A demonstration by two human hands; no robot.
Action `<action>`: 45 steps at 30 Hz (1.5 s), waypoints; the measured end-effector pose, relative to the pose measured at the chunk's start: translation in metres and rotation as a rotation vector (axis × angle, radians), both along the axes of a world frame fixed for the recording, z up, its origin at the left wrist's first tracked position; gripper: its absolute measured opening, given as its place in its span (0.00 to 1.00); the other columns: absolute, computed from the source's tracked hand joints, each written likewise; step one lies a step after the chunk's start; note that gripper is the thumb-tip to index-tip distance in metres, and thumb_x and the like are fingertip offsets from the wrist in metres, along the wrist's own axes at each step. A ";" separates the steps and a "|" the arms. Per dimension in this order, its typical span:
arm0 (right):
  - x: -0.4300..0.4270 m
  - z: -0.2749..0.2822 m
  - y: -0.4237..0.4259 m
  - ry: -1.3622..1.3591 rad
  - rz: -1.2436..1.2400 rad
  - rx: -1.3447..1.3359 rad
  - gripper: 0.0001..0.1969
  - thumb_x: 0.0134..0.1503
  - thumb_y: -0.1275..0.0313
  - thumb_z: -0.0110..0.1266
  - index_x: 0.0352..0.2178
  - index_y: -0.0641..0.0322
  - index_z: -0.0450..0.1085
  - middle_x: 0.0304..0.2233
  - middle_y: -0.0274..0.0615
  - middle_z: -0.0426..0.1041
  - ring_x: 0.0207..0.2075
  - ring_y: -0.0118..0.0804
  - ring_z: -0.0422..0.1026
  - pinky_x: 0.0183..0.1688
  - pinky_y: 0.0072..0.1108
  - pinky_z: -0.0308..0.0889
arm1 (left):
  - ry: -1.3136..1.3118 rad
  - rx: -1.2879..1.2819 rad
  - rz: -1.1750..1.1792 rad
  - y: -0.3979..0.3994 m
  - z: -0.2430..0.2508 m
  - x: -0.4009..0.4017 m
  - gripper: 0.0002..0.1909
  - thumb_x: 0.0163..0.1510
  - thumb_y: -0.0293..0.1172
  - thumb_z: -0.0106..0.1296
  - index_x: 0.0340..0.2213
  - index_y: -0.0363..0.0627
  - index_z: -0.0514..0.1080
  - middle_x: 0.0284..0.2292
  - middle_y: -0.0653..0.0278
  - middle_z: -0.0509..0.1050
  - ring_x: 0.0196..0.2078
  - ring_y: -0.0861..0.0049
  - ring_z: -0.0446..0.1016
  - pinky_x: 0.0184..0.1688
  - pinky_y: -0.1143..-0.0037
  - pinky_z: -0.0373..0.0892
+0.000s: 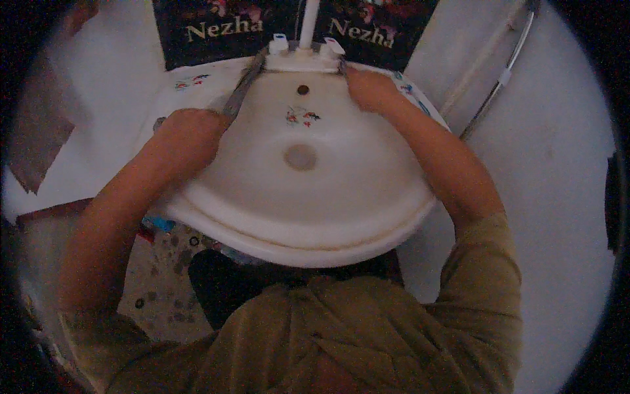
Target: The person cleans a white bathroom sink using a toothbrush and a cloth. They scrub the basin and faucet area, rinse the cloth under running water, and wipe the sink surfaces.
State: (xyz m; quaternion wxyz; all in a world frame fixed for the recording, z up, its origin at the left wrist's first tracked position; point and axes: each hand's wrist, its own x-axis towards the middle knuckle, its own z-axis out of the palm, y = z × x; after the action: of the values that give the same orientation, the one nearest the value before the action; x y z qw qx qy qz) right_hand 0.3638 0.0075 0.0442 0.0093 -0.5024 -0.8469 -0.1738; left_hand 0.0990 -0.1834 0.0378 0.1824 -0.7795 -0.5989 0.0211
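Before me is a white ceramic washbasin [315, 207] with a small flower decal and an overflow hole [302, 89]. A white two-handled faucet [302, 61] stands at its back. My left hand [194, 130] is closed over the basin's left side, gripping a dark grey strip [241, 93], perhaps cloth. The strip slants up to the faucet's left end. My right hand [371, 89] is closed beside the faucet's right end, where a bit of similar grey material [343, 66] shows. Whether the two grey parts join behind the faucet is hidden.
A white upright pipe [309, 24] rises behind the faucet, between two dark printed panels [211, 39] bearing writing. Along the right wall runs a metal pipe [497, 81]. Below the basin on the left lies a patterned floor [167, 280], near a blue item [160, 224].
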 end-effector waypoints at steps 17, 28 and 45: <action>0.027 0.008 -0.084 0.020 -0.052 -0.061 0.19 0.52 0.71 0.39 0.47 0.55 0.58 0.31 0.53 0.70 0.32 0.49 0.70 0.32 0.37 0.65 | -0.030 0.018 0.132 0.078 0.005 -0.019 0.10 0.44 0.26 0.43 0.28 0.36 0.71 0.26 0.50 0.73 0.29 0.59 0.74 0.31 0.65 0.70; -0.010 -0.005 0.019 -0.021 0.030 0.047 0.21 0.47 0.76 0.41 0.46 0.62 0.58 0.33 0.52 0.71 0.33 0.48 0.71 0.33 0.36 0.67 | -0.118 -0.062 -0.009 -0.022 0.005 0.003 0.11 0.41 0.24 0.43 0.29 0.37 0.70 0.25 0.50 0.72 0.28 0.57 0.72 0.31 0.64 0.68; 0.064 0.009 -0.136 0.174 0.117 -0.204 0.19 0.53 0.70 0.38 0.48 0.57 0.57 0.28 0.55 0.70 0.28 0.54 0.69 0.35 0.37 0.63 | 0.010 0.012 0.057 0.137 0.010 -0.016 0.14 0.44 0.28 0.44 0.36 0.43 0.70 0.29 0.52 0.72 0.31 0.60 0.73 0.32 0.65 0.69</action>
State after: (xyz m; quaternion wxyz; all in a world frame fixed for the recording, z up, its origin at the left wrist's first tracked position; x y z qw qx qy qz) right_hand 0.4278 -0.1281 0.0533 0.0419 -0.4637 -0.8840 -0.0419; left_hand 0.0834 -0.0464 0.0483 0.1893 -0.7608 -0.6202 0.0264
